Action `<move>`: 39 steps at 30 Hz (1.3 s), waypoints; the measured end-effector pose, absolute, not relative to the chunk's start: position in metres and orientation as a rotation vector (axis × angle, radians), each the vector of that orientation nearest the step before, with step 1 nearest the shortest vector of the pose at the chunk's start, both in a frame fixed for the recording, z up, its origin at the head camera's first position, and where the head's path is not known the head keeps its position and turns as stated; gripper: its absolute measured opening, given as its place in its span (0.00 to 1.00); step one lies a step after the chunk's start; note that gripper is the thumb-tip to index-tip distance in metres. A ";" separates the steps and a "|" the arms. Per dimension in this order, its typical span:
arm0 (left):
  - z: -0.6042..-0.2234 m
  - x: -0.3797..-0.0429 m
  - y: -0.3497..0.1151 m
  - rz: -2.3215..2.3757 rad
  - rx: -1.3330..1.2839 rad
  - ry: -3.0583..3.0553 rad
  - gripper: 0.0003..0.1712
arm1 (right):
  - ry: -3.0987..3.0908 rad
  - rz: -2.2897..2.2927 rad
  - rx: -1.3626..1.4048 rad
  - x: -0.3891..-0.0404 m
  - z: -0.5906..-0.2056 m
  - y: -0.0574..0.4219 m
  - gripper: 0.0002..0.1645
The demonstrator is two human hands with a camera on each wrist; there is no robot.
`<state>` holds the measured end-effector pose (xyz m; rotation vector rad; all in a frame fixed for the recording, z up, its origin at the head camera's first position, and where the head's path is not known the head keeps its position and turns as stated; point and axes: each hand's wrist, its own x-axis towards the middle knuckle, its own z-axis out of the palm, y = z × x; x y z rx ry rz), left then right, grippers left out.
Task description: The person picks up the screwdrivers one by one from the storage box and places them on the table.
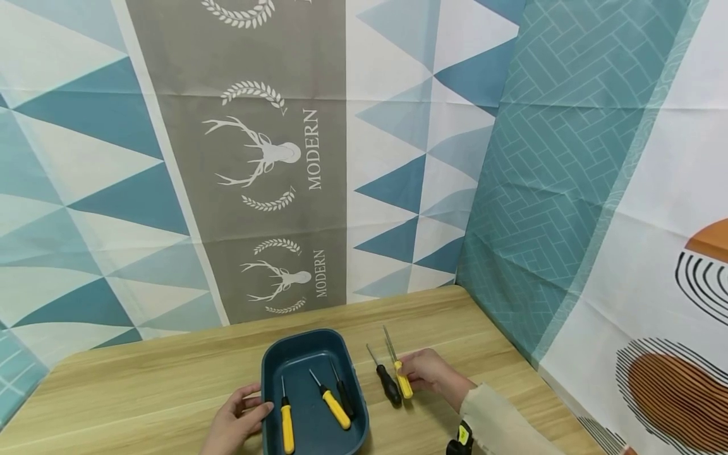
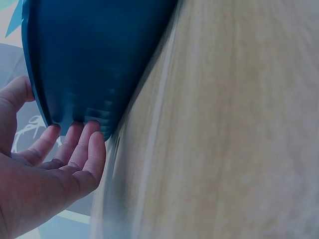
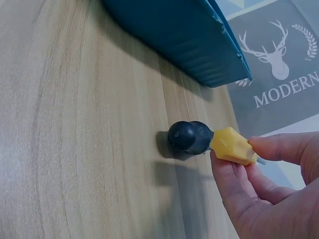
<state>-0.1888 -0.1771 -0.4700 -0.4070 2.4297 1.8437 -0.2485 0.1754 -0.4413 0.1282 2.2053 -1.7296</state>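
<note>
On the tabletop stands a dark blue plastic bin (image 1: pixel 312 437), holding two yellow-handled screwdrivers (image 1: pixel 335 409) and a black-handled screwdriver (image 1: pixel 344 393). My left hand (image 1: pixel 237 419) is at the bin's left side. In the left wrist view its loosely bent fingers (image 2: pixel 89 149) touch the outer wall, and the thumb meets the rim. To the right of the bin, my right hand (image 1: pixel 431 373) pinches the yellow handle of a screwdriver (image 3: pixel 232 145) between thumb and fingers. Close beside that handle lies another screwdriver with a black handle (image 1: pixel 389 385).
A black and yellow object (image 1: pixel 462 437), partly hidden by the right sleeve (image 1: pixel 500 422), is near the lower edge of the head view. Patterned cloth (image 1: pixel 398 158) hangs behind the wooden table (image 1: pixel 188 379) and along its right side.
</note>
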 end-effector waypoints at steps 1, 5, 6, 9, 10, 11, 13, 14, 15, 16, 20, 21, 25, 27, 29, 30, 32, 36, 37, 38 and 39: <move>-0.470 -0.189 -0.177 1.846 -0.409 2.428 0.36 | 2.204 -1.732 0.132 -0.249 -0.442 0.176 0.23; -0.470 -0.188 -0.177 1.850 -0.406 2.424 0.35 | 2.203 -1.732 0.124 -0.249 -0.445 0.177 0.23; -0.470 -0.188 -0.177 1.850 -0.404 2.425 0.35 | 2.205 -1.729 0.121 -0.249 -0.445 0.177 0.23; -0.470 -0.188 -0.177 1.846 -0.402 2.423 0.36 | 2.210 -1.729 0.114 -0.250 -0.447 0.178 0.23; -0.470 -0.188 -0.177 1.846 -0.403 2.421 0.36 | 2.214 -1.727 0.113 -0.250 -0.448 0.178 0.23; -0.470 -0.188 -0.177 1.845 -0.404 2.419 0.36 | 2.219 -1.726 0.114 -0.250 -0.448 0.178 0.23; -0.470 -0.188 -0.177 1.840 -0.401 2.420 0.36 | 2.225 -1.724 0.119 -0.250 -0.449 0.178 0.24; -0.471 -0.188 -0.178 1.837 -0.399 2.420 0.36 | 2.231 -1.719 0.122 -0.251 -0.449 0.179 0.23; -0.471 -0.188 -0.178 1.837 -0.404 2.420 0.36 | 2.235 -1.712 0.122 -0.251 -0.450 0.179 0.23; -0.471 -0.188 -0.178 1.836 -0.408 2.420 0.36 | 2.238 -1.707 0.127 -0.251 -0.450 0.179 0.24; -0.472 -0.188 -0.179 1.833 -0.409 2.422 0.37 | 2.239 -1.693 0.142 -0.251 -0.452 0.179 0.23; -0.472 -0.188 -0.179 1.834 -0.412 2.422 0.37 | 2.239 -1.695 0.146 -0.251 -0.453 0.180 0.22; -0.473 -0.187 -0.180 1.833 -0.400 2.426 0.38 | 2.247 -1.701 0.143 -0.253 -0.455 0.180 0.21; -0.473 -0.187 -0.180 1.840 -0.405 2.423 0.38 | 2.246 -1.702 0.140 -0.253 -0.456 0.180 0.21; -0.473 -0.187 -0.180 1.843 -0.406 2.422 0.38 | 2.243 -1.699 0.138 -0.253 -0.455 0.180 0.21; -0.473 -0.187 -0.180 1.843 -0.407 2.421 0.38 | 2.241 -1.697 0.140 -0.253 -0.455 0.180 0.21; -0.473 -0.188 -0.180 1.845 -0.410 2.420 0.37 | 2.233 -1.697 0.142 -0.253 -0.454 0.180 0.21; -0.473 -0.188 -0.179 1.843 -0.409 2.422 0.37 | 2.233 -1.696 0.152 -0.254 -0.455 0.180 0.22; -0.473 -0.188 -0.179 1.845 -0.410 2.422 0.37 | 2.234 -1.696 0.153 -0.255 -0.455 0.180 0.22; -0.473 -0.188 -0.179 1.846 -0.410 2.422 0.37 | 2.235 -1.695 0.154 -0.255 -0.455 0.180 0.22; -0.473 -0.188 -0.179 1.846 -0.408 2.423 0.37 | 2.238 -1.692 0.153 -0.255 -0.455 0.180 0.21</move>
